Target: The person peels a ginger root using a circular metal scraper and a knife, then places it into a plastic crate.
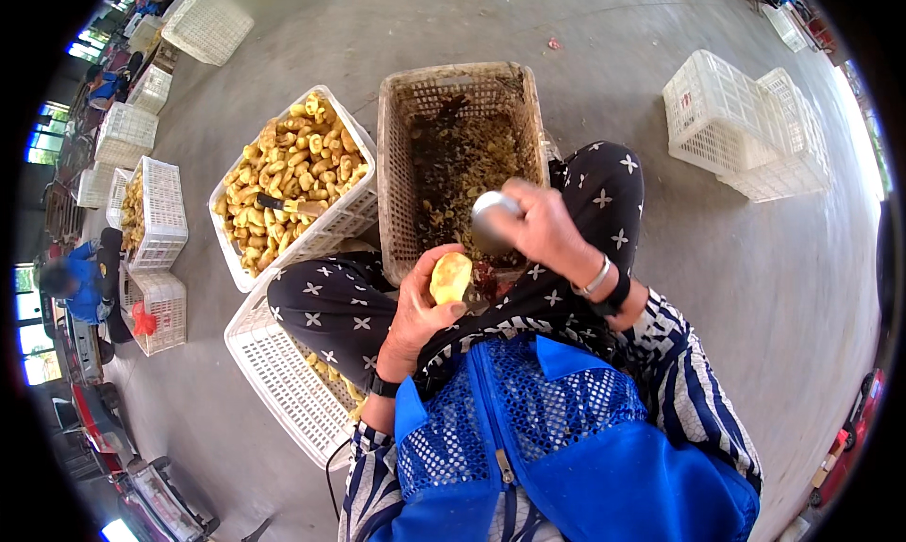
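Observation:
In my left hand [413, 313] is a pale yellow piece of ginger [451, 278], its surface mostly peeled, gripped between thumb and fingers. Just above it, my right hand [549, 228] is closed around a shiny, rounded metal tool [494, 217]; motion blurs it, so its exact kind is unclear. Both hands are over the near end of a dirt-stained plastic crate [388, 178] between my knees. Dark scraps and peelings [462, 150] cover its bottom. To the left, a white crate [342, 219] is heaped with ginger roots [293, 160], and a dark-handled knife [288, 205] lies on them.
Beside my left leg, a white crate [283, 377] holds some yellow pieces [330, 377]. White crates [722, 108] stand at the right, and more [151, 216] line the left. A person in blue [85, 282] sits there. A crate [208, 23] stands at the far left.

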The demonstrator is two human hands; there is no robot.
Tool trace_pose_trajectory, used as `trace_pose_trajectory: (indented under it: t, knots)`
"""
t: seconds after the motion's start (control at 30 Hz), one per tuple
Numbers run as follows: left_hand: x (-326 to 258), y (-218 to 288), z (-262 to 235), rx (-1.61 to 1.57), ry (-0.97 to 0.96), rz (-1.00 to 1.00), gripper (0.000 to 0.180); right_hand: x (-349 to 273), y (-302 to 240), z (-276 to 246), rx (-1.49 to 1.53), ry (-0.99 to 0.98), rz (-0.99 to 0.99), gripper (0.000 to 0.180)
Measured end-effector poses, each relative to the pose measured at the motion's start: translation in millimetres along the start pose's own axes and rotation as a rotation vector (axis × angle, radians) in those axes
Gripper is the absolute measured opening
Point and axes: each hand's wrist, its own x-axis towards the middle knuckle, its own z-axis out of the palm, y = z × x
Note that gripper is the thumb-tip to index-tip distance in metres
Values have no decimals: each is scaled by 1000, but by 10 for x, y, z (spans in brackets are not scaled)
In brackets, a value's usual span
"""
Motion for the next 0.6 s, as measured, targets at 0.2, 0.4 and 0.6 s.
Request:
trace_pose_trajectory:
  t: [0.2,0.4,0.6]
  knots:
    - [102,-75,-45,124,16,60,75,-163,-228,114,256,-329,103,24]
    - [183,-229,-167,-65,89,-44,79,-7,47,192,112,-199,65,22]
    - [161,-256,-146,-118,66,-58,79,-48,-41,102,177,-238,81,20]
